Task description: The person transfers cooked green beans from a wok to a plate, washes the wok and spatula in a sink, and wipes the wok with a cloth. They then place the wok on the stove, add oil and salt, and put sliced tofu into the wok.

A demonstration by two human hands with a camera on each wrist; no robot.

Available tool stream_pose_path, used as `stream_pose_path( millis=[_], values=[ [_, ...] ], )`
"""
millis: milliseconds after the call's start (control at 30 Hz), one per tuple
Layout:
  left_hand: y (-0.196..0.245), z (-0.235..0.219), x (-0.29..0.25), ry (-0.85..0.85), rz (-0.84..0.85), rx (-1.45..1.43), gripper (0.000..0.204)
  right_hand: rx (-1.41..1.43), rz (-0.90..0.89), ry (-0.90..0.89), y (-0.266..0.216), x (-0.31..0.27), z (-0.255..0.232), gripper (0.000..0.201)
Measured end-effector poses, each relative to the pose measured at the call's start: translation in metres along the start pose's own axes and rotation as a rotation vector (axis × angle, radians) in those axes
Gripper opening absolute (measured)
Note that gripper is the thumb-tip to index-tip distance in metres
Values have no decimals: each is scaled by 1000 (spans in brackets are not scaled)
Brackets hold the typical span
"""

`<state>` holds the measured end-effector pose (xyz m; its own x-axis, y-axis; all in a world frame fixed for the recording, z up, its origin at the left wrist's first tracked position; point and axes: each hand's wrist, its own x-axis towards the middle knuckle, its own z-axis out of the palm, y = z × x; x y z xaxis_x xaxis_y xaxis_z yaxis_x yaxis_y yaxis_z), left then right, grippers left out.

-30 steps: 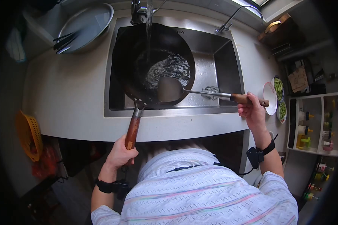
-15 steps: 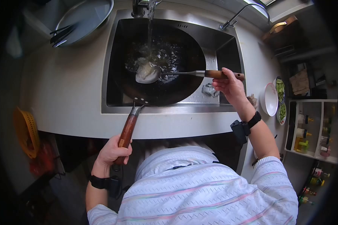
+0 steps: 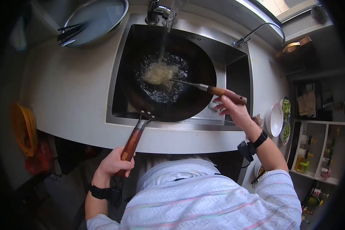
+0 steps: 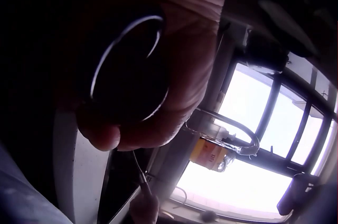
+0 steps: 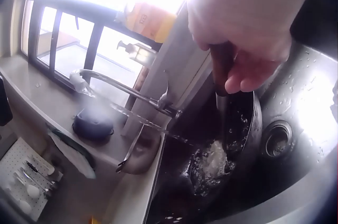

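Observation:
A dark wok (image 3: 197, 84) stands in the steel sink with water pooled in its bottom. My left hand (image 3: 113, 165) grips its wooden handle (image 3: 132, 143) in front of the counter edge; the left wrist view shows the fingers wrapped around the dark handle end. With my right hand (image 3: 235, 111) I hold a wok spatula by its wooden handle (image 3: 218, 91), thumb and fingers around it. Its metal shaft (image 5: 222, 116) reaches down into the wok. A stream of water (image 3: 165, 44) falls there, and the splash (image 3: 157, 74) mostly hides the spatula's blade.
The faucet (image 3: 153, 13) rises behind the sink (image 3: 237, 82), with a thinner curved tap (image 3: 262, 28) on its right. A large pan (image 3: 103, 19) with black-handled utensils stands back left. A white bowl (image 3: 274, 120) and green vegetables (image 3: 286, 109) are at right, a yellow basket (image 3: 25, 126) at left.
The spatula has gone from the wok's near right side to under the stream, where water now splashes off it. My right hand moved left with it. My left hand keeps holding the wok handle.

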<state>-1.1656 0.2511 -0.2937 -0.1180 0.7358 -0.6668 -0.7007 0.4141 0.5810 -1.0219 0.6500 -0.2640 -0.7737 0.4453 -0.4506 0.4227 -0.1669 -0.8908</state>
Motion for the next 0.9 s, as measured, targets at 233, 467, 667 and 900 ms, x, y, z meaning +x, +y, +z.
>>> stream_pose_path(
  millis=[233,467,667,900],
  values=[
    [6,0,-2,11,-29,18,32,-1000,-206,-392,-56,29,-48,33],
    [8,3,-4,-10,-42,-43,30,-572,-246,-152,-161,263,27,52],
    [12,5,-5,12,-57,-59,31,-743,-541,-230,-160,282,52,46],
    [9,-2,-4,-32,-67,2,34,-1265,-190,-494,-72,5,4,76]
  ],
)
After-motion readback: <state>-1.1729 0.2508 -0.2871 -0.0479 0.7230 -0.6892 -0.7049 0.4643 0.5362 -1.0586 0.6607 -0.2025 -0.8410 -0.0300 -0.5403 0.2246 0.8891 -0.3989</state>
